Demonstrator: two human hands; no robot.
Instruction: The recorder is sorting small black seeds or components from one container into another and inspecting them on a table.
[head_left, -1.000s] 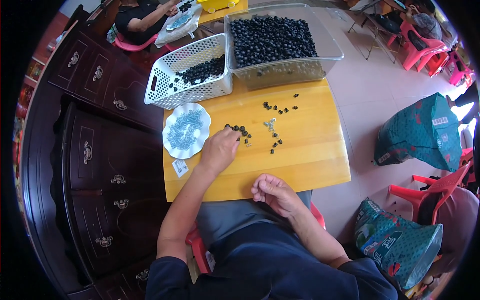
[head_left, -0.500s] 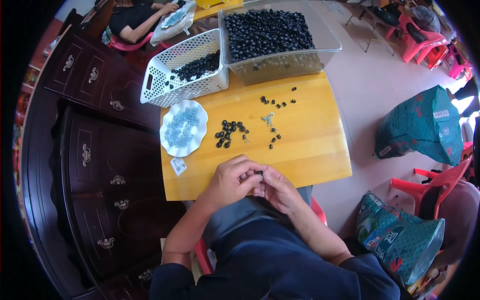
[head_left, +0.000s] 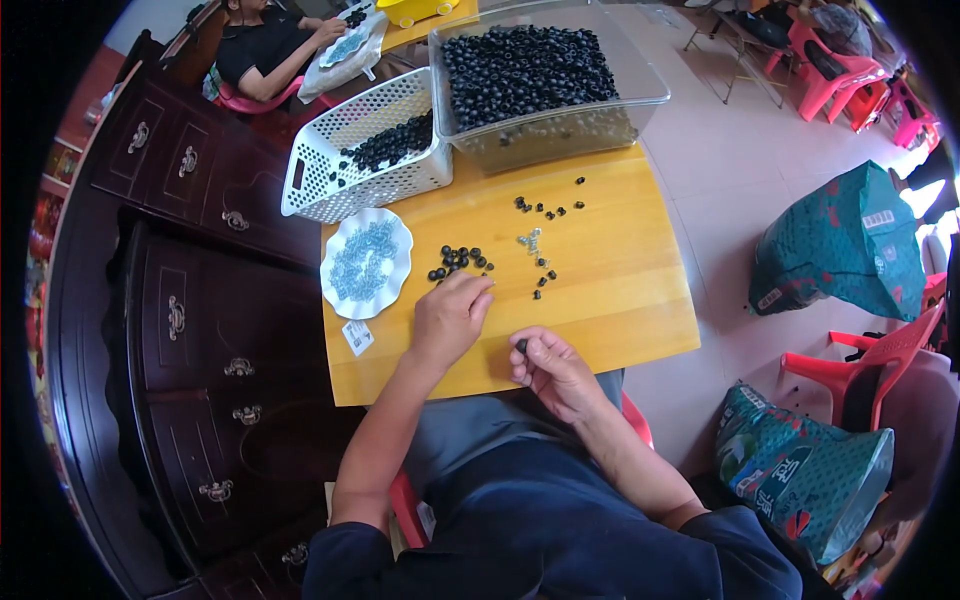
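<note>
My right hand [head_left: 555, 372] is raised over the table's near edge and pinches a small round black cap [head_left: 521, 346] between thumb and fingers. My left hand [head_left: 450, 316] reaches low over the tabletop, its fingers pressed together beside a cluster of round black caps [head_left: 462, 257]; whatever may be between the fingertips is too small to make out. To the right of that cluster lie small clear pieces [head_left: 530, 241] and several smaller black pieces [head_left: 551, 276]. A wavy-rimmed white plate [head_left: 402, 275] with many pale bluish small pieces [head_left: 362, 258] stands to the left.
At the table's far side stand a white perforated basket [head_left: 375, 190] and a clear plastic bin [head_left: 560, 135], both holding black caps. Dark drawers [head_left: 240, 290] border the left. Green sacks [head_left: 835, 250] and a red chair [head_left: 870, 365] are at right. Another person [head_left: 265, 50] sits beyond.
My hands, together before, have parted. The left moved forward to the small pieces beside the black caps; the right stays near the table's edge with the black cap.
</note>
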